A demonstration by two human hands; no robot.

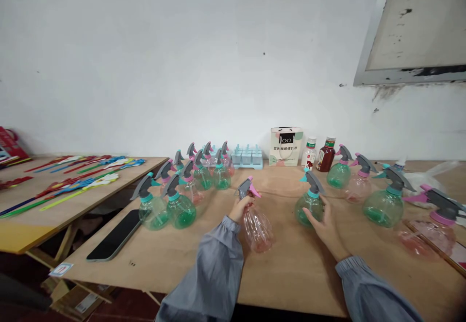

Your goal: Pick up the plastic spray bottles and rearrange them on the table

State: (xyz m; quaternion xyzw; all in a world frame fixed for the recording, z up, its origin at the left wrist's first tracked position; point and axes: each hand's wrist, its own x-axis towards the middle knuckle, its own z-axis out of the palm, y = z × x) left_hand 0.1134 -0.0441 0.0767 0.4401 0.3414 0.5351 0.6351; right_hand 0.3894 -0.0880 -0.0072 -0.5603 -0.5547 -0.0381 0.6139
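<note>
My left hand (pixel 241 207) is closed around the neck of a clear pink spray bottle (pixel 257 229) with a grey and pink trigger head. That bottle leans slightly, its base near or on the table. To the right, my right hand (pixel 325 225) is curved about the side of a green spray bottle (pixel 305 211), which has a grey and teal head and stands upright. My thumb lies across its front, and the other fingers are partly hidden behind it. Another green spray bottle (pixel 182 211) stands left of my left hand among several pink and green ones.
More spray bottles, including a green one (pixel 384 208), stand at the right. A phone (pixel 114 235) lies near the left edge. A paper bag (pixel 286 154), drink bottles (pixel 326 157) and light-blue molds (pixel 247 158) line the wall. Colourful sticks (pixel 69 186) cover the neighbouring table.
</note>
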